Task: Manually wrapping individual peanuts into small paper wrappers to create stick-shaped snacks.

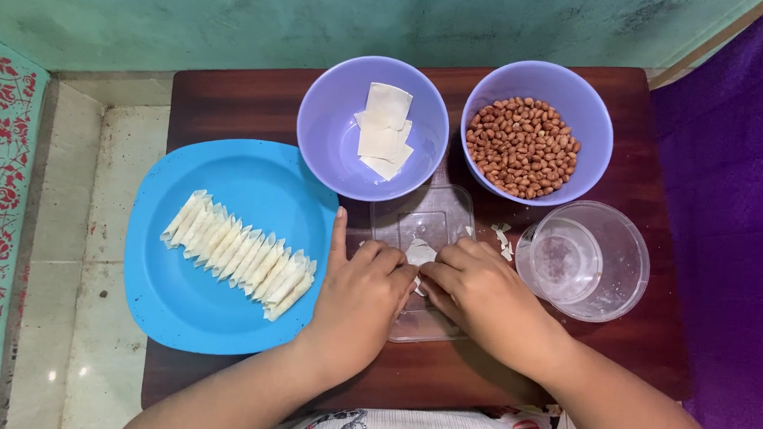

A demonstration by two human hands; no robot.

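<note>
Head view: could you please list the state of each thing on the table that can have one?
Left hand: pinching the small wrapper.
Right hand: pinching the same wrapper.
Wrapper: partly folded, on the clear board.
Clear board: flat on the table.
Blue plate: holds a row of rolled pieces.
Left purple bowl: a few flat wrappers inside.
Right purple bowl: holds peanuts.
Clear tub: open, looks empty.

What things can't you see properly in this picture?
- Head view: most of the white wrapper piece is covered by the left hand and right hand, so its shape is unclear.
- The near part of the clear flat tray is hidden under both hands.
- What the clear round container holds cannot be told; it is see-through.
- What fills the folded rolls on the blue plate is wrapped out of sight.
</note>
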